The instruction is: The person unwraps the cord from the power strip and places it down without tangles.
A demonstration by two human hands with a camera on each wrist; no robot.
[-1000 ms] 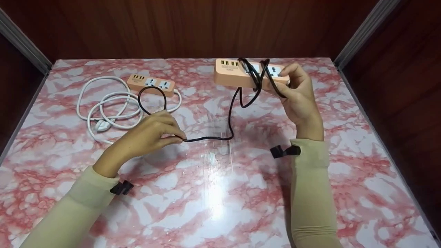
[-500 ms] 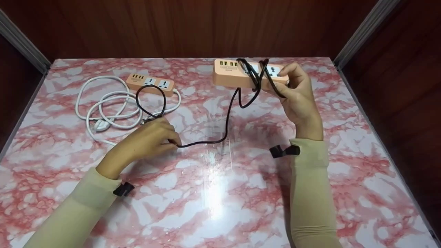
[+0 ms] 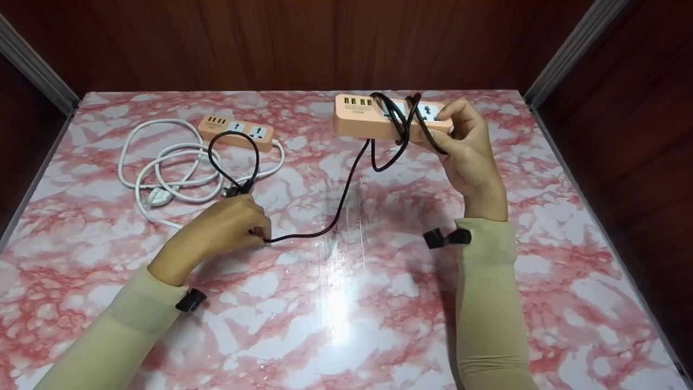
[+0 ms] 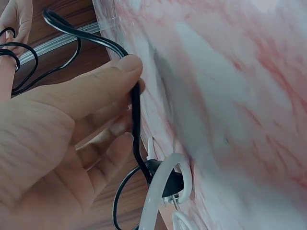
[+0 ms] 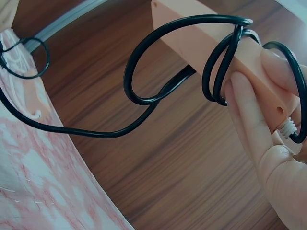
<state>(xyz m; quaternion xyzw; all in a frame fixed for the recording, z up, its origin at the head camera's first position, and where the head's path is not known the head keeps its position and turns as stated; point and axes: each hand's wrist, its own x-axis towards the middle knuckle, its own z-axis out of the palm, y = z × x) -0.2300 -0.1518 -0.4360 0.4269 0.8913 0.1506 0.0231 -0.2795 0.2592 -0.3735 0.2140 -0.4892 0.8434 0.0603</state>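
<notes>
An orange power strip (image 3: pixel 360 127) with USB ports and white sockets is held up above the table by my right hand (image 3: pixel 471 146), which grips its right end. Black cord (image 5: pixel 220 67) winds around the strip in several turns. From there the cord sags leftward to my left hand (image 3: pixel 222 227), whose thumb and fingers pinch it low over the table. Beyond the left hand the cord rises into a loop (image 3: pixel 234 134). Its black plug (image 4: pixel 165 179) lies just past the fingers, partly behind a white cable in the left wrist view.
A second orange power strip (image 3: pixel 216 125) lies at the back left, with its white cable (image 3: pixel 130 157) in loose coils and a white plug (image 3: pixel 159 196). The marbled table (image 3: pixel 390 303) ends at dark wood panels (image 3: pixel 281 43) at the back and sides.
My left hand has moved slightly left and toward the near edge with the pinched cord, drawing the sagging stretch lower and longer. The plug now shows beyond the fingers. The right hand has barely moved.
</notes>
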